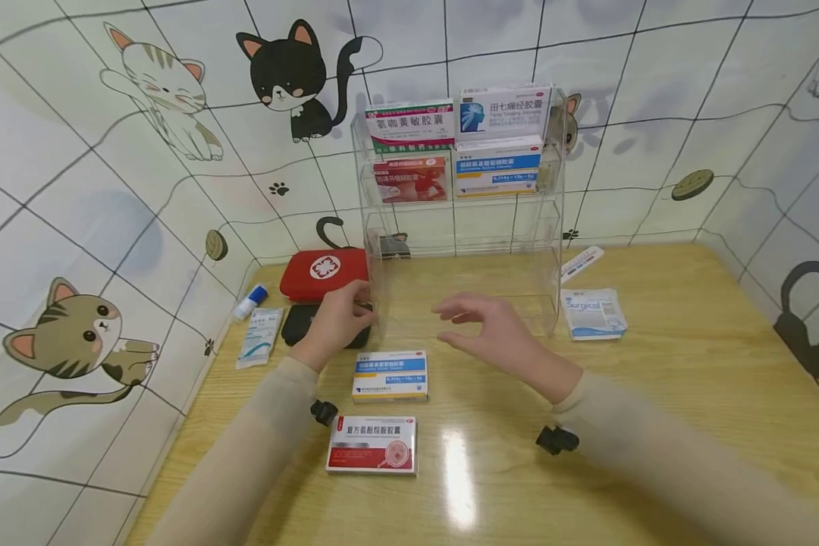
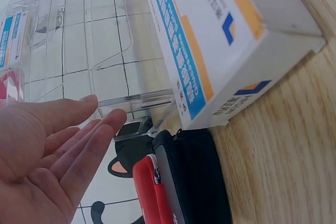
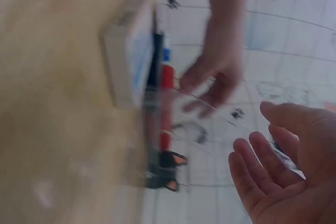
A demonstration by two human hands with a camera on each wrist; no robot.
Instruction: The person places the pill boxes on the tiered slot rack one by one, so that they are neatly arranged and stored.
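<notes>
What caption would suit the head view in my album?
Left hand and right hand at a clear rack of medicine boxes, two more boxes on the table.

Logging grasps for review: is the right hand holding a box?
No, the right hand is empty, with a visible gap between its thumb and fingertips.

One clear rack (image 1: 550, 250) stands on one table (image 1: 676, 364). As far as the clear plastic lets one count, four medicine boxes (image 1: 497, 168) sit in the rack. Two loose boxes (image 1: 390, 377) lie in front of it. Left of it are one red case (image 1: 324, 274), one black case (image 1: 299, 322), one white packet (image 1: 259, 338) and one tube (image 1: 250, 302); right of it, one "Surgical" packet (image 1: 594, 315) and one strip (image 1: 582, 263).
</notes>
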